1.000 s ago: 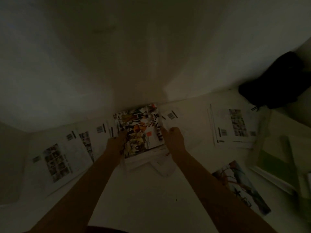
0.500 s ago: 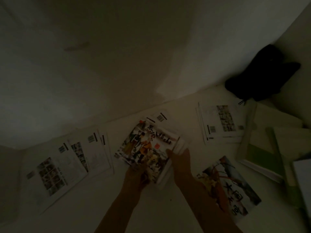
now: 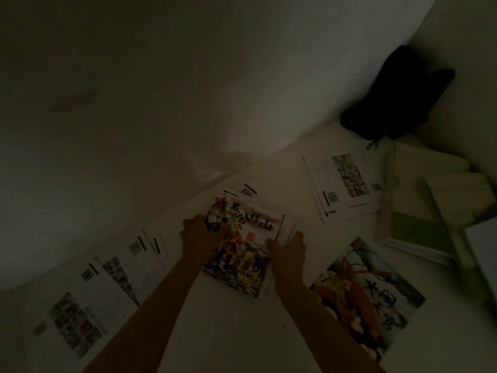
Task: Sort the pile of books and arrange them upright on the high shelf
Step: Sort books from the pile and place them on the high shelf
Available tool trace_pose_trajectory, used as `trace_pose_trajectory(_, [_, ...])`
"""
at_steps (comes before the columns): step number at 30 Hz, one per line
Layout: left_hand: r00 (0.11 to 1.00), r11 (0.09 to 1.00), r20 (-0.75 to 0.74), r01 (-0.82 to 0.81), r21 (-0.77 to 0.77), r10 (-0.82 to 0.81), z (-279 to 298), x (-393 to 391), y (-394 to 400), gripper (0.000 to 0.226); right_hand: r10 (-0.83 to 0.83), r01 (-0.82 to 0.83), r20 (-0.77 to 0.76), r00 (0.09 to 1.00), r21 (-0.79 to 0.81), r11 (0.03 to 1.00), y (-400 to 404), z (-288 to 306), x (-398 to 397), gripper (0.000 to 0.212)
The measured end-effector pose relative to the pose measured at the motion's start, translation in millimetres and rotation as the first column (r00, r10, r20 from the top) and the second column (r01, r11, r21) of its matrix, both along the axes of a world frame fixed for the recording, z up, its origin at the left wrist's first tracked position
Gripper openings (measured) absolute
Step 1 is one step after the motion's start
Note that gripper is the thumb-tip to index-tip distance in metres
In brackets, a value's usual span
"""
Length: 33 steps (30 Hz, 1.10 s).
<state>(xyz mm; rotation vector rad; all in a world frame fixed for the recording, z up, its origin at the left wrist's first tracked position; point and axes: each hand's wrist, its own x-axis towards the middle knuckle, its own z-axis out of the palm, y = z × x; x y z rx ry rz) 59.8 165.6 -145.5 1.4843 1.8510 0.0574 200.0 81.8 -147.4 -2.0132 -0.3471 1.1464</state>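
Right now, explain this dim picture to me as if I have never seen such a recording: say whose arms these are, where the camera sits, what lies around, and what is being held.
There is no machine here. A person wears a wide-angle camera on the head, looking forward and down, so the two bare arms reaching in from the bottom are their own.

The left hand and right hand hold the sides of a stack of thin picture books with a colourful cover on top, resting on a pale surface.

More books lie flat around it: white back covers at the left, another white pile beyond to the right, and a colourful cover at the right. Green-and-white books and a black bag sit in the far right corner.

Exactly how the fingers curl is too dark to tell.
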Motion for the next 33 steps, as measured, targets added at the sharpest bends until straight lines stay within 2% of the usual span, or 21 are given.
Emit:
trace_pose_trajectory(2, [0.998,0.998,0.053,-0.013,-0.066,0.016,2,-4,-4,0.074,-0.009,0.009,0.001,1.000,-0.002,1.000,4,2,-7,0.070])
trace_pose_trajectory(5, [0.999,0.988,0.028,0.028,-0.149,-0.024,2,-9,-16,0.084,-0.062,0.062,0.003,0.998,-0.037,0.997,3,-1,-7,0.061])
trace_pose_trajectory(8, [0.997,0.992,0.075,-0.004,-0.127,0.013,4,-3,-37,0.093,-0.169,0.166,-0.104,0.980,-0.034,0.986,-8,-5,-2,0.055])
trace_pose_trajectory(11, [0.981,0.981,0.124,-0.132,-0.141,0.150,8,2,-48,0.097,-0.265,0.254,-0.295,0.918,-0.076,0.964,-15,-3,9,0.040])
trace_pose_trajectory(13, [0.970,0.982,0.189,-0.129,-0.136,0.154,6,-1,-44,0.073,-0.242,0.239,-0.399,0.884,-0.058,0.969,-18,1,17,0.029])
trace_pose_trajectory(15, [0.964,0.990,0.255,-0.044,-0.134,0.078,11,-1,-36,0.047,-0.220,0.229,-0.411,0.884,-0.027,0.973,-19,3,21,0.023])
trace_pose_trajectory(17, [0.959,0.995,0.284,0.012,-0.096,0.016,16,3,-25,0.041,-0.217,0.226,-0.342,0.914,-0.016,0.974,-19,3,19,0.033])
trace_pose_trajectory(18, [0.965,0.998,0.260,0.036,-0.043,-0.024,16,7,-18,0.044,-0.215,0.217,-0.281,0.936,-0.022,0.976,-18,1,16,0.047])
trace_pose_trajectory(20, [0.978,0.994,0.180,0.109,0.013,-0.109,16,14,-2,0.065,-0.212,0.215,-0.180,0.960,-0.004,0.977,-14,0,6,0.069])
trace_pose_trajectory(21, [0.980,0.992,0.155,0.126,-0.013,-0.123,15,16,5,0.083,-0.221,0.227,-0.187,0.957,0.011,0.974,-10,3,1,0.073])
trace_pose_trajectory(23, [0.981,0.990,0.147,0.132,-0.044,-0.124,5,16,21,0.119,-0.264,0.279,-0.240,0.934,0.028,0.960,-4,5,-2,0.070])
trace_pose_trajectory(25, [0.983,0.988,0.168,0.099,-0.114,-0.079,7,13,28,0.130,-0.299,0.319,-0.288,0.910,0.022,0.948,2,12,0,0.060])
trace_pose_trajectory(27, [0.978,0.982,0.204,0.080,-0.168,-0.045,14,9,23,0.121,-0.280,0.307,-0.337,0.899,0.030,0.951,2,13,9,0.057])
trace_pose_trajectory(29, [0.970,0.978,0.245,0.062,-0.201,-0.011,14,3,10,0.090,-0.254,0.297,-0.378,0.890,0.061,0.953,-2,8,15,0.055])
trace_pose_trajectory(30, [0.956,0.986,0.294,0.057,-0.154,-0.010,11,0,2,0.071,-0.229,0.276,-0.382,0.895,0.071,0.959,-4,4,16,0.060])
trace_pose_trajectory(31, [0.946,0.994,0.323,0.039,-0.106,-0.003,13,-4,-9,0.055,-0.205,0.249,-0.346,0.915,0.086,0.965,-7,4,14,0.074])
trace_pose_trajectory(32, [0.942,0.999,0.336,0.001,-0.037,0.012,9,-9,-20,0.053,-0.138,0.182,-0.296,0.945,0.127,0.975,-11,2,14,0.089])
trace_pose_trajectory(33, [0.937,0.999,0.348,-0.038,-0.001,0.036,6,-15,-32,0.064,-0.069,0.111,-0.245,0.967,0.160,0.981,-15,8,16,0.099])
